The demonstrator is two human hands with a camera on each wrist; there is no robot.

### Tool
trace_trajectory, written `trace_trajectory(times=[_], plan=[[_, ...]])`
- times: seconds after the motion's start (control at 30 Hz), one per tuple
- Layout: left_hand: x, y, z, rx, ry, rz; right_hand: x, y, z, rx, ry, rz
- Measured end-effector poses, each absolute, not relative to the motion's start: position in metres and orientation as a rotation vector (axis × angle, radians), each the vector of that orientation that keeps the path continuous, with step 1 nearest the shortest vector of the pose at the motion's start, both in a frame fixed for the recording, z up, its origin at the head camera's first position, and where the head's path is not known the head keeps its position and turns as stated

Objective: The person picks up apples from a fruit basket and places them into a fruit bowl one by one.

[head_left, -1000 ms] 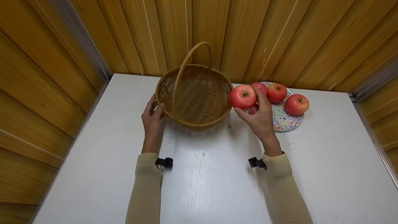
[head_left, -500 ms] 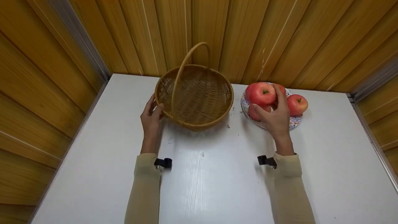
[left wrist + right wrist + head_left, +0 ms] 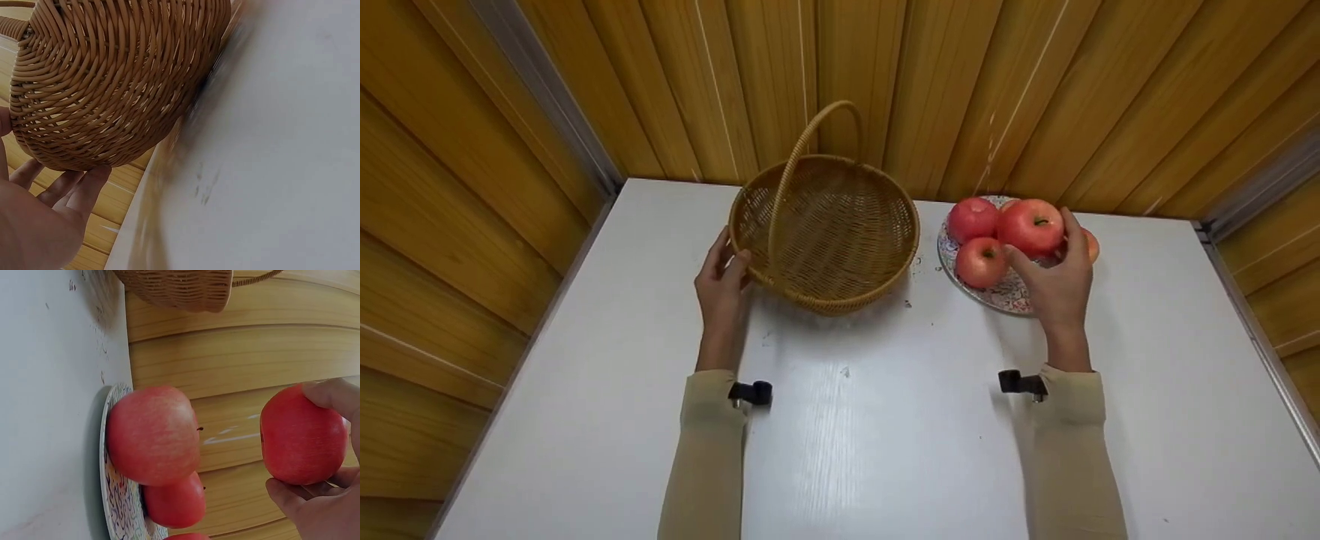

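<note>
My left hand (image 3: 721,296) holds the side of a brown wicker basket (image 3: 825,304), thumb at the rim and fingers against its outer wall. Those fingertips also press on the weave in the left wrist view, beside the basket's wall (image 3: 112,90). The basket's inside shows only bare weave. A red apple (image 3: 1033,227) is held between the thumb and fingers of my right hand (image 3: 1057,292), over the patterned plate (image 3: 1006,301). The right wrist view shows this held apple (image 3: 304,436) raised clear of the plate. Several other apples (image 3: 982,262) sit on the plate, some partly hidden.
A white table (image 3: 840,435) carries everything, with small dark specks between basket and plate. Wood-look panels (image 3: 945,90) rise behind and at both sides. The basket's tall arched handle (image 3: 787,176) stands up over its opening.
My right hand has carried the apple rightward, from beside the basket's rim to over the plate's right part. My left hand stays at the basket, which has hardly moved.
</note>
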State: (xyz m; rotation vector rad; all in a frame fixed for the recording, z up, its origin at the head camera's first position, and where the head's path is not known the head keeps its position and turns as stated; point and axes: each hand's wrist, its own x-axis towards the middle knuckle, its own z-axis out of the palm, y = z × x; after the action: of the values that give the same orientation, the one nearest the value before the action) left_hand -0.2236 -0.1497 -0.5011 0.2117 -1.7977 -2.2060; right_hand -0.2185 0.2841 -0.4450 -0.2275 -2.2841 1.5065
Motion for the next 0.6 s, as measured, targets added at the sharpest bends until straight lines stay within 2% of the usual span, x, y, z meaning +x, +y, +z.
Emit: trace_trajectory(times=[0.27, 0.6], plan=[[-0.228, -0.152, -0.516, 0.184, -1.804, -2.163, -0.222, 0.296, -0.458, -0.260, -2.231, 1.510], [-0.229, -0.151, -0.515, 0.172, -1.823, -2.137, -0.227, 0.306, -0.470, -0.339, -2.236, 1.520]])
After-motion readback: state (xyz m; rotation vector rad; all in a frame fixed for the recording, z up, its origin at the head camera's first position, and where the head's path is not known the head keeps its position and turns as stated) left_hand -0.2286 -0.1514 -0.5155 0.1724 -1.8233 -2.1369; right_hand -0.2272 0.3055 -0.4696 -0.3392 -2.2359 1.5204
